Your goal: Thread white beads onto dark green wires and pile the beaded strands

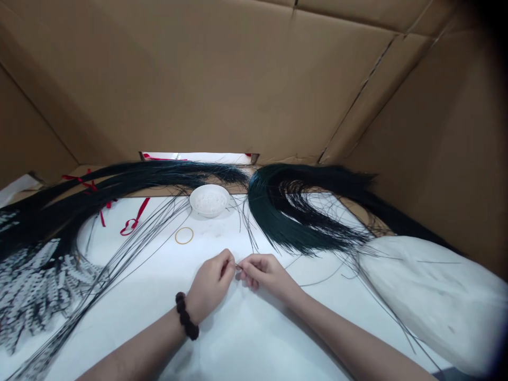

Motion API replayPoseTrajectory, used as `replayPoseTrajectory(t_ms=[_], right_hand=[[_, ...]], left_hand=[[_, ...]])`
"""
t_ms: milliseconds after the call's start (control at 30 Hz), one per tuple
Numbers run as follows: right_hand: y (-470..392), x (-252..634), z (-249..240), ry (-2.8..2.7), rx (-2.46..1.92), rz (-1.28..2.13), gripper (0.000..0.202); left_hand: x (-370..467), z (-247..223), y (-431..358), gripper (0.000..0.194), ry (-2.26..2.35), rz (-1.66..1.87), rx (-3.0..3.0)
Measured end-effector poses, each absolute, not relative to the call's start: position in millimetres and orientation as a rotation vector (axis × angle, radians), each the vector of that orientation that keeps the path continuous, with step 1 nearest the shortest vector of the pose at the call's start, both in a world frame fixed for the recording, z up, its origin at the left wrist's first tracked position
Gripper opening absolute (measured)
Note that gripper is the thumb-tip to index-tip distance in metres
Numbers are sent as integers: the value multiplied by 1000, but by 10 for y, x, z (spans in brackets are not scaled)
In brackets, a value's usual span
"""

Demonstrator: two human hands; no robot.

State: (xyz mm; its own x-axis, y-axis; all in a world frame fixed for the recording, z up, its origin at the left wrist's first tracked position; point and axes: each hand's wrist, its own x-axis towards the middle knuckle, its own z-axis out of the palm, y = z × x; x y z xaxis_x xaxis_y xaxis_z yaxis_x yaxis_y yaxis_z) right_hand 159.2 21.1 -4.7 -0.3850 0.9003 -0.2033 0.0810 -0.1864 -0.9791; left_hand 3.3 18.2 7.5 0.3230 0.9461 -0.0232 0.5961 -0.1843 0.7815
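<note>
My left hand (212,283) and my right hand (266,274) meet over the white table, both with fingers pinched together. A short bit of thin dark strand (238,266) spans the gap between their fingertips; its ends are hidden in the fingers. A dark fuzzy band (186,316) circles the left wrist. Beyond the hands stands a white bowl (209,200) holding small whitish bits. A yellow rubber band (184,236) lies flat at its near left. To the right, a thick bundle of dark green strands (273,222) curves in a U shape.
Another dark bundle (130,177) stretches along the back left, above strands covered with white pieces (43,291). Red ribbon (135,219) lies near it. A white wrapped bundle (432,301) occupies the right side. Cardboard walls (222,79) enclose the table, with a slot at the back.
</note>
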Motion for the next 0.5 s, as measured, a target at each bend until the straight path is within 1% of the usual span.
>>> replayPoseTrajectory(t_ms=[100, 367, 500], right_hand=[[259, 1627, -40, -1375, -1137, 1735, 34], [319, 1724, -21, -1231, -1032, 1950, 26], [337, 1763, -50, -1246, -1059, 1985, 25]], left_hand=[[22, 69, 222, 19, 1317, 679, 1815], [-2, 31, 244, 17, 1291, 766, 1748], [0, 41, 245, 18, 1295, 760, 1748]])
